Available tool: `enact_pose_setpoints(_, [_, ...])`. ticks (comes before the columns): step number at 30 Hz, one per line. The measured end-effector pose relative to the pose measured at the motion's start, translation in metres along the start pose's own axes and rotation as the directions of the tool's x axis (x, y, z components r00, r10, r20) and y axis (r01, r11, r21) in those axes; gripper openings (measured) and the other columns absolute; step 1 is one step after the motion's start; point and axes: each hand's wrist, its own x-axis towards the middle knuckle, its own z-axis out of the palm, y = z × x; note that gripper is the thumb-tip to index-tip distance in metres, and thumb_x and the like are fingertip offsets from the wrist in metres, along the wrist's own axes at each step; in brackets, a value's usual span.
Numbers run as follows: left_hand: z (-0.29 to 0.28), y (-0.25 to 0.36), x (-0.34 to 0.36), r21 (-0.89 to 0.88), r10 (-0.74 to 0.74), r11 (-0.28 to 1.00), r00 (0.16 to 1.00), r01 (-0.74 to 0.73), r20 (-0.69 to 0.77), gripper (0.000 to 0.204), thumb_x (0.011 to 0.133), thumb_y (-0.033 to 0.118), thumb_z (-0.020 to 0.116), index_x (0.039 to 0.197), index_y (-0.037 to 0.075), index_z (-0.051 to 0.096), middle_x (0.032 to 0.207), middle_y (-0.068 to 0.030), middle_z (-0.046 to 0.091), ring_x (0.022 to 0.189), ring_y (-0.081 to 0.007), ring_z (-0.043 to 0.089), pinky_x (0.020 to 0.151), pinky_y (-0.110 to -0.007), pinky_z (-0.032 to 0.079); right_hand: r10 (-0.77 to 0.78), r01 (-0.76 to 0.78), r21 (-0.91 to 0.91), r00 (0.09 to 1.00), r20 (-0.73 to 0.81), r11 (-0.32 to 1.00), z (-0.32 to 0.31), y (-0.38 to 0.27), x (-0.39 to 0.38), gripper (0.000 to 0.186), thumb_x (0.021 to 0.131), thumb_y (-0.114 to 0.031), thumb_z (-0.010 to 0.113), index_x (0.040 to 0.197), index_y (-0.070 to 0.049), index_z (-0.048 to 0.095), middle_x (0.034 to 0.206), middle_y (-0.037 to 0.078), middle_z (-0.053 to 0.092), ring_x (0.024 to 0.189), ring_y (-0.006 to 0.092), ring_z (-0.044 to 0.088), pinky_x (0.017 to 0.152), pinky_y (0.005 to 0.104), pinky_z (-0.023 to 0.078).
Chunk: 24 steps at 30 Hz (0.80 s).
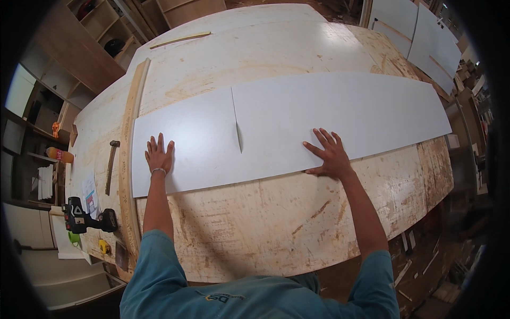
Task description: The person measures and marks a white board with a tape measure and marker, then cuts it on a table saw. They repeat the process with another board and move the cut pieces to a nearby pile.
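Observation:
A long white panel (pixel 287 117) lies across the worn wooden worktable (pixel 249 223), with a thin dark line running from its back edge partway toward the front. My left hand (pixel 159 155) rests on the panel's left part, fingers spread. My right hand (pixel 326 154) is spread at the panel's front edge, right of that line, its fingertips on the surface and its thumb at the edge. A wooden batten (pixel 129 122) runs front to back along the panel's left end.
At left are a hammer (pixel 111 165), a cordless drill (pixel 82 215), a tape measure (pixel 104 246), papers (pixel 90 194) and a bottle (pixel 59 155). A thin strip (pixel 180 40) lies at the back. Cabinets (pixel 95 58) stand back left; white boards (pixel 430 50) stand back right.

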Motion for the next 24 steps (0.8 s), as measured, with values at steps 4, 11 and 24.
enact_pose_setpoints(4, [0.012, -0.018, 0.014, 0.029, 0.015, 0.999, 0.998, -0.013, -0.064, 0.079, 0.101, 0.071, 0.035, 0.166, 0.027, 0.025, 0.174, -0.0138, 0.016, 0.161, -0.0339, 0.011, 0.128, -0.056, 0.011, 0.007, -0.007, 0.023, 1.0, 0.017, 1.0, 0.0, -0.003, 0.015, 0.093, 0.069, -0.064, 0.083, 0.15, -0.031, 0.055, 0.163, 0.016, 0.039, 0.152, 0.0352, 0.033, 0.123, 0.0593, 0.023])
enact_pose_setpoints(11, [-0.005, 0.004, 0.024, -0.061, 0.029, 0.998, 0.999, -0.031, -0.035, 0.081, 0.101, 0.071, 0.037, 0.166, 0.025, 0.024, 0.174, -0.0143, 0.015, 0.16, -0.0351, 0.011, 0.129, -0.054, 0.009, 0.044, -0.044, 0.007, 0.999, 0.033, 0.999, 0.006, 0.003, 0.024, 0.096, 0.064, -0.064, 0.086, 0.149, -0.031, 0.056, 0.164, 0.017, 0.038, 0.153, 0.0349, 0.032, 0.123, 0.0612, 0.021])
enact_pose_setpoints(24, [0.006, 0.006, 0.047, 0.024, 0.015, 1.0, 0.999, -0.014, -0.038, 0.078, 0.102, 0.071, 0.034, 0.167, 0.029, 0.022, 0.174, -0.0116, 0.014, 0.161, -0.0325, 0.012, 0.128, -0.055, 0.011, 0.014, -0.014, -0.013, 1.0, -0.011, 1.0, 0.008, 0.016, 0.04, 0.092, 0.068, -0.064, 0.084, 0.149, -0.032, 0.055, 0.163, 0.013, 0.039, 0.151, 0.0332, 0.034, 0.122, 0.0604, 0.026])
